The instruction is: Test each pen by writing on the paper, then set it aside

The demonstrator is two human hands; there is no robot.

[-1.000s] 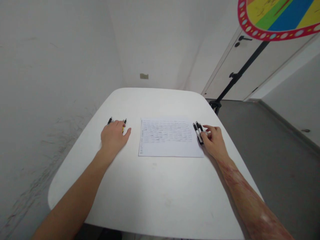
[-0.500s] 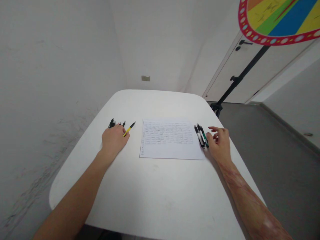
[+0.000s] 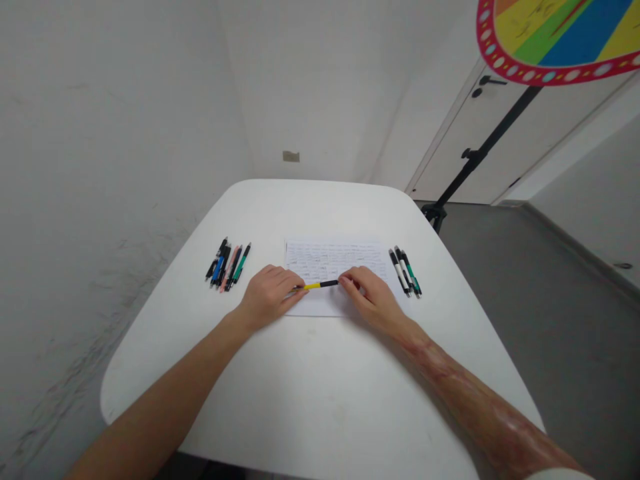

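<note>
A yellow pen with a black grip point(image 3: 313, 286) lies level between my two hands, above the written sheet of paper point(image 3: 320, 307). My left hand point(image 3: 274, 293) is closed on its yellow end, which the fingers partly hide. At the black tip, my right hand point(image 3: 369, 295) pinches with thumb and fingertips. Left of the paper rests a group of several pens point(image 3: 229, 267), in black, blue, pink and green. By the paper's right edge lie two white-and-black pens point(image 3: 401, 272) and a green-and-black pen point(image 3: 411, 273), side by side.
Everything lies on a white table point(image 3: 320, 387) with rounded corners. A wall point(image 3: 125, 133) runs along the left. Behind the table at right, a colourful wheel point(image 3: 560, 40) stands on a black pole point(image 3: 493, 140) before a door point(image 3: 550, 133).
My left hand has carried the yellow pen from the left group to over the paper. My right hand has come left from beside the right-hand pens and now pinches the pen's tip.
</note>
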